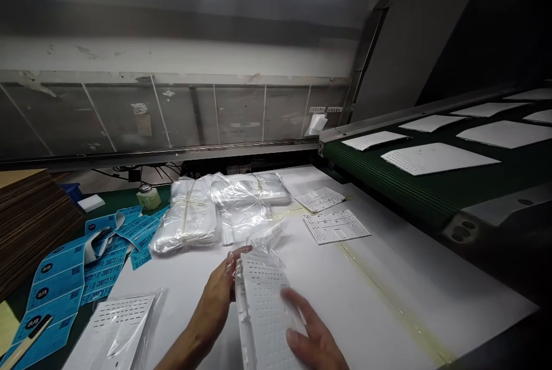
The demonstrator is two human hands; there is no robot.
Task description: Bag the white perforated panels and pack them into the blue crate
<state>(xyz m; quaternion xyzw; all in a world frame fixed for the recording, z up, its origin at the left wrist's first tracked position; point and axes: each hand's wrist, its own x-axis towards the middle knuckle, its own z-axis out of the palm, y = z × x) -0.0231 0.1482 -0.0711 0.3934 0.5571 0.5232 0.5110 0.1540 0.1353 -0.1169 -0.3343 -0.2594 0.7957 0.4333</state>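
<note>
At the near middle, a stack of white circuit boards point(268, 307) printed with rows of short dark dashes stands tilted, its far end inside the mouth of a clear plastic bag point(269, 243). My left hand point(221, 286) curls around the bag and the far left edge of the stack. Closed on the stack's right side is my right hand point(313, 332), thumb and fingers against the top board. A bagged stack of boards point(114, 330) lies at the lower left. Two loose boards, a nearer one point(336, 226) and a farther one point(319, 199), rest on the white sheet.
Bundles of clear bags point(187, 220) lie ahead. Blue label strips point(56, 284), a brush point(30, 338), a small jar point(149, 197) and a cardboard pile point(34, 232) are on the left. At right, a green conveyor belt point(366, 169) carries several white boards.
</note>
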